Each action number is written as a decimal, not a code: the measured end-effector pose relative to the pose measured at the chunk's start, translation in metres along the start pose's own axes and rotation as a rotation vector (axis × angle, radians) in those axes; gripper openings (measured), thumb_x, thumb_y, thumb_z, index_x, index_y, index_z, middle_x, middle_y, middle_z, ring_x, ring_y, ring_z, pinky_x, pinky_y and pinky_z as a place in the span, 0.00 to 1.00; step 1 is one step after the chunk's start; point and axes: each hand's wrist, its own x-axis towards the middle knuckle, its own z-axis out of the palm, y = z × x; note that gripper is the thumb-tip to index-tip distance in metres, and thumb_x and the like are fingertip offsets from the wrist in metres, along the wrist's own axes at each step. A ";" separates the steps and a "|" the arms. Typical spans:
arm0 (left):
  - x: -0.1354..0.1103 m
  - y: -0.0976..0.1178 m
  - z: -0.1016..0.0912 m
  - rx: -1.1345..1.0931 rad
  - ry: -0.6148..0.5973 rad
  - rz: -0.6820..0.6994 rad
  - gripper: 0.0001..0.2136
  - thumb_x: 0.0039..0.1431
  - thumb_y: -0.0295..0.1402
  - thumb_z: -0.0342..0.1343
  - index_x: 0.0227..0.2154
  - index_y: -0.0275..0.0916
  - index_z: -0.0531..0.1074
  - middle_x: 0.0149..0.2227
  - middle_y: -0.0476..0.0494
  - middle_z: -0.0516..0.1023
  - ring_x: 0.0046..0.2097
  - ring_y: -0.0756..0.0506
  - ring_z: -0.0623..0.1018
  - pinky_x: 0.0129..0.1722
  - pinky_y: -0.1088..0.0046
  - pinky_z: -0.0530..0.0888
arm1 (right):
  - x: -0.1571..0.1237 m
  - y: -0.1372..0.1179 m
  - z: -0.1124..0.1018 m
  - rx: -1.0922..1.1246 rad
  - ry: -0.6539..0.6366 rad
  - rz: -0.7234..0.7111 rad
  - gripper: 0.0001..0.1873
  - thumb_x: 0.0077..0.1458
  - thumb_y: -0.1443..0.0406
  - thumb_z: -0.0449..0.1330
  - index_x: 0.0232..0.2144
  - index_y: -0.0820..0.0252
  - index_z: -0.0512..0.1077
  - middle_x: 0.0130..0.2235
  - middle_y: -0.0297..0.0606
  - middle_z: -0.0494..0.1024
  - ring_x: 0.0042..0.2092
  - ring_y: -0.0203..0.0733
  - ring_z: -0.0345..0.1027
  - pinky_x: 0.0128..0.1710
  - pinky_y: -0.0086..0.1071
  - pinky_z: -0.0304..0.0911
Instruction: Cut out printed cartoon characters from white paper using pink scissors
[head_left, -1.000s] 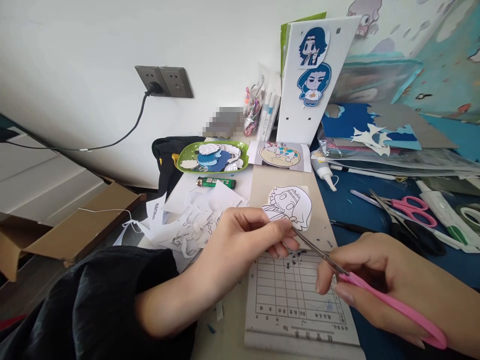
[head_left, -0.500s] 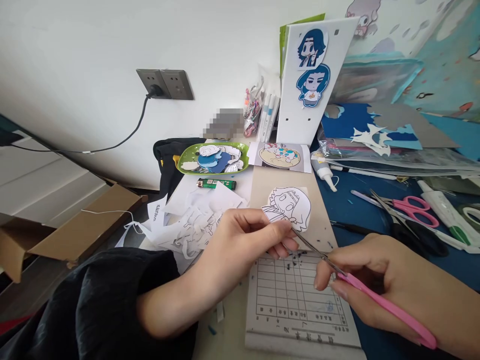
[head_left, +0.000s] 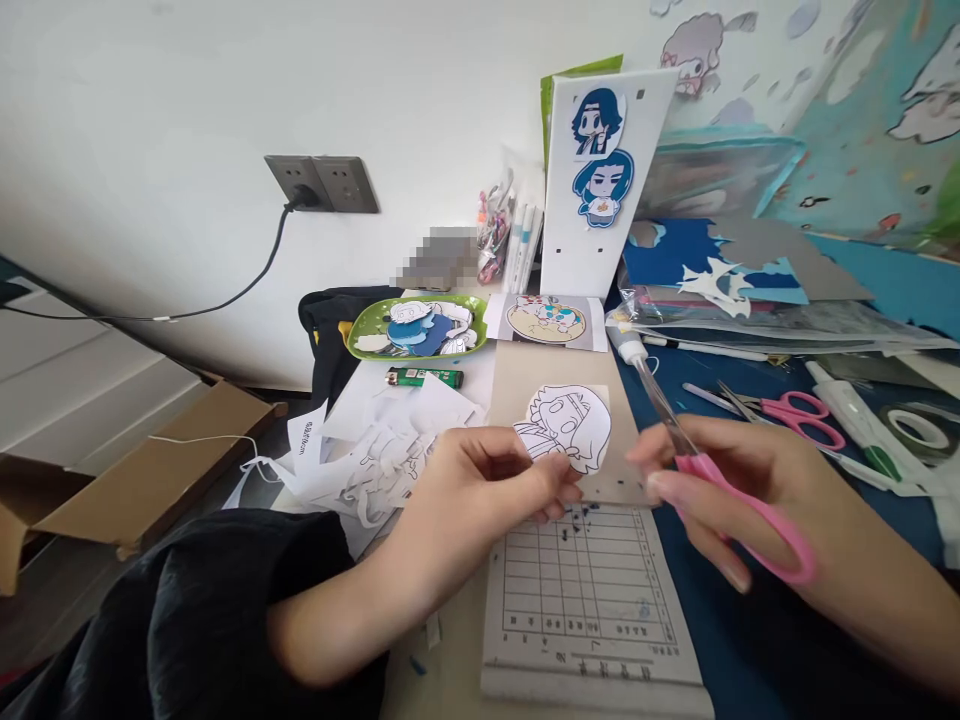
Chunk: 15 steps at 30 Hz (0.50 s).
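Note:
Between thumb and fingers, my left hand pinches a paper cutout with the line drawing of a cartoon head. My right hand grips pink-handled scissors, their blades pointing up and away, blurred by motion and apart from the paper. Below both hands lies a printed form pad with dark scraps along its upper part. A beige board is behind the cutout.
A green tray holds several cutouts. Paper scraps and a green lighter lie at left. Pink scissors, a glue bottle and a tape roll are at right. A white panel with two cartoon figures stands behind.
My right hand has drawn the scissors away from the cutout's lower edge, and their blades now point more upward. The left hand still pinches the cutout. The whole view has shifted slightly.

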 end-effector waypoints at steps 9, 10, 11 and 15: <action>-0.006 -0.007 0.011 0.415 -0.003 0.185 0.07 0.49 0.29 0.58 0.18 0.36 0.72 0.19 0.52 0.70 0.23 0.51 0.67 0.23 0.77 0.65 | 0.012 0.000 0.018 0.084 0.112 -0.172 0.13 0.59 0.62 0.59 0.24 0.57 0.66 0.12 0.22 0.67 0.15 0.27 0.58 0.20 0.24 0.56; -0.007 -0.008 0.011 0.460 -0.005 0.223 0.06 0.49 0.27 0.58 0.19 0.36 0.72 0.19 0.52 0.70 0.23 0.52 0.67 0.23 0.77 0.65 | 0.011 0.000 0.017 0.089 0.125 -0.179 0.12 0.59 0.62 0.59 0.24 0.57 0.66 0.12 0.22 0.67 0.15 0.27 0.57 0.20 0.24 0.56; -0.007 -0.009 0.011 0.505 -0.008 0.259 0.05 0.49 0.26 0.57 0.20 0.36 0.72 0.19 0.53 0.70 0.23 0.52 0.67 0.23 0.77 0.66 | 0.011 0.001 0.016 0.096 0.131 -0.184 0.12 0.59 0.62 0.59 0.25 0.57 0.66 0.12 0.21 0.66 0.15 0.27 0.57 0.21 0.24 0.56; -0.008 -0.008 0.007 0.674 0.004 0.343 0.02 0.48 0.26 0.60 0.25 0.37 0.72 0.21 0.54 0.69 0.23 0.51 0.69 0.24 0.77 0.66 | 0.010 0.001 0.013 0.118 0.131 -0.187 0.11 0.59 0.61 0.59 0.26 0.57 0.66 0.12 0.21 0.65 0.14 0.27 0.57 0.20 0.24 0.55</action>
